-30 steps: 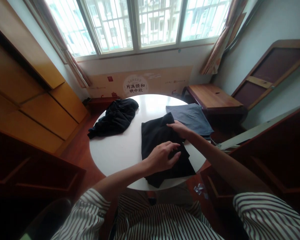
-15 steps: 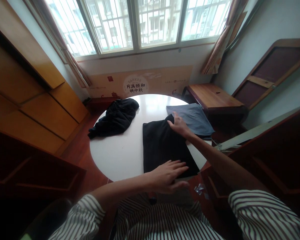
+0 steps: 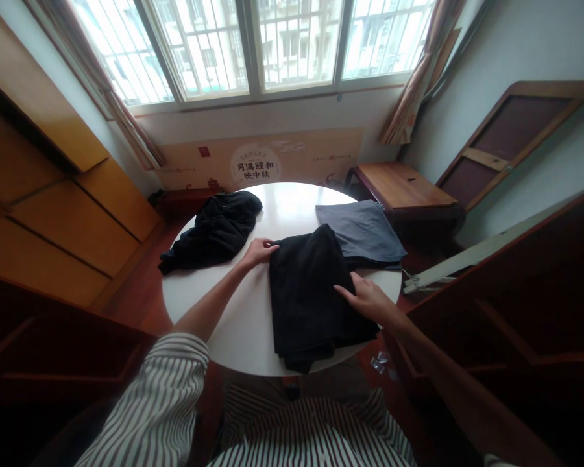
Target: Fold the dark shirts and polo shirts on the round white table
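A folded black garment (image 3: 309, 292) lies on the round white table (image 3: 246, 327), its near edge uneven and hanging slightly over the rim. My left hand (image 3: 261, 251) pinches its far left corner between thumb and fingers. At the garment's right side, my right hand (image 3: 367, 298) grips the edge, thumb on top and the other fingers partly hidden below. Just beyond that hand rests a folded grey-blue cloth item (image 3: 363, 227), with something dark under its near edge. A crumpled black garment (image 3: 214, 227) sits at the table's far left.
A low wooden table (image 3: 401, 185) stands behind on the right, near a leaning framed panel (image 3: 506, 143). Wooden cabinets (image 3: 73, 214) line the left. Small clear plastic pieces (image 3: 380, 363) lie on the floor at the near right.
My left hand has gone from the garment's near edge to its far left corner. My right hand has come nearer along the right side. The near edge now looks looser.
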Action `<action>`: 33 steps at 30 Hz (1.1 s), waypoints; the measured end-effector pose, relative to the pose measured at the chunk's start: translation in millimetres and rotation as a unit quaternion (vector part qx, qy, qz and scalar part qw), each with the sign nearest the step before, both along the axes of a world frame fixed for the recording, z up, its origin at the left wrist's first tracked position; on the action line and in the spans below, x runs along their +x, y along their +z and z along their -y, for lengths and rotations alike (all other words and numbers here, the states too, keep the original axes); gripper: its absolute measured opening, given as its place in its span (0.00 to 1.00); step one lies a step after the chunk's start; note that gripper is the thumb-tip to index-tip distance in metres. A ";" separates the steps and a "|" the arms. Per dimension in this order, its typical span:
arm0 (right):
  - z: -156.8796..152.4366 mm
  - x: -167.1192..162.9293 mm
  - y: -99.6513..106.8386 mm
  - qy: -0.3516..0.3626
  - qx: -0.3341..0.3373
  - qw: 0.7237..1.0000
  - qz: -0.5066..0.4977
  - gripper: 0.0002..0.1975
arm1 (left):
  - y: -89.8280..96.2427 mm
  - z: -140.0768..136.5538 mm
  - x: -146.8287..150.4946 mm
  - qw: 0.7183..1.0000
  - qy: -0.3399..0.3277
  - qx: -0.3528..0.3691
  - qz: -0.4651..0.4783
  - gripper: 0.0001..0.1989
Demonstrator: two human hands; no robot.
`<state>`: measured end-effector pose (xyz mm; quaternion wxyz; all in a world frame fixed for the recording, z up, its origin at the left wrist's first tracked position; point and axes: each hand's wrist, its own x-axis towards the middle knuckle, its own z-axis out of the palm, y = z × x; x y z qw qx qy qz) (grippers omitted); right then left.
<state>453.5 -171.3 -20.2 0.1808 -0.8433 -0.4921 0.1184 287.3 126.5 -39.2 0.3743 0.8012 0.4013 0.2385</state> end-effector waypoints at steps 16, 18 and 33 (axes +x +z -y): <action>-12.1 -59.5 -8.6 -0.013 0.015 0.997 0.068 0.21 | 19.9 -57.7 -53.9 0.992 0.057 0.103 -0.053 0.08; 0.6 -62.5 -8.7 -0.017 -0.005 0.997 0.078 0.19 | 24.7 -49.1 -53.2 0.988 0.065 0.128 -0.060 0.10; -121.9 10.0 54.4 0.084 0.118 0.989 0.003 0.15 | 38.8 167.9 -138.5 0.907 -0.277 0.292 -0.127 0.14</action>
